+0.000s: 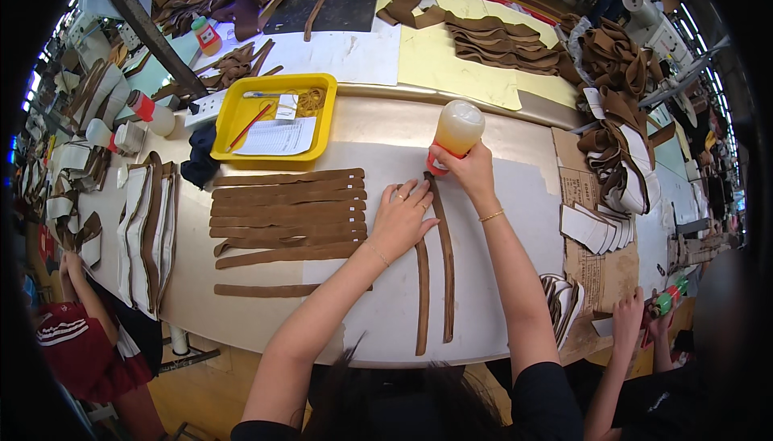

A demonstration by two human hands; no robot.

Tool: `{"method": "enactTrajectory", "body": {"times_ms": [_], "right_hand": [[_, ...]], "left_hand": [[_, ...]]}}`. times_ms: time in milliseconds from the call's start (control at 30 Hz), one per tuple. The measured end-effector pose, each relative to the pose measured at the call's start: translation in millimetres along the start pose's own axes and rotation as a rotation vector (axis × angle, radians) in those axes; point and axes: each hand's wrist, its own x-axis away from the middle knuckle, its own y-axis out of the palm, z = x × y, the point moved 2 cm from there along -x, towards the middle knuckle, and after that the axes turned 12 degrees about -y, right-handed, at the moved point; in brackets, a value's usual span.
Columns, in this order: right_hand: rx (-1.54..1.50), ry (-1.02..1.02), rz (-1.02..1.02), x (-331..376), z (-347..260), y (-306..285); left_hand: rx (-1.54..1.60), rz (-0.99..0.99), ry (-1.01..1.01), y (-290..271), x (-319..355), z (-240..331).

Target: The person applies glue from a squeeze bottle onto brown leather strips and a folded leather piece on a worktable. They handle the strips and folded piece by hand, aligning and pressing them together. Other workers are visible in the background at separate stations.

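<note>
My right hand grips an upturned glue bottle with a red cap, its tip touching the far end of a long brown strip on white paper. My left hand lies flat with fingers spread, pressing on the strip's upper part. A second brown strip lies just left of the first. Further left, several brown strips lie in a row.
A yellow tray with papers and a red pen sits behind the strips. White and brown pieces are stacked at left, and more brown bands lie at the back. Another person's hand rests at right on cardboard.
</note>
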Motion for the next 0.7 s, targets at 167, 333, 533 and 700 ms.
{"method": "enactTrajectory", "body": {"times_ms": [167, 333, 533, 700], "right_hand": [[0.018, 0.032, -0.033, 6, 1, -3], [0.023, 0.070, -0.060, 16, 2, -6], [0.022, 0.062, -0.064, 30, -2, -11], [0.029, 0.073, -0.060, 44, 0, -16]], "left_hand": [[-0.026, -0.014, -0.008, 0, 1, -1], [-0.027, -0.020, -0.010, 2, 1, -2], [0.016, -0.023, -0.009, 1, 1, -4], [0.035, -0.047, -0.017, -1, 0, -3]]}}
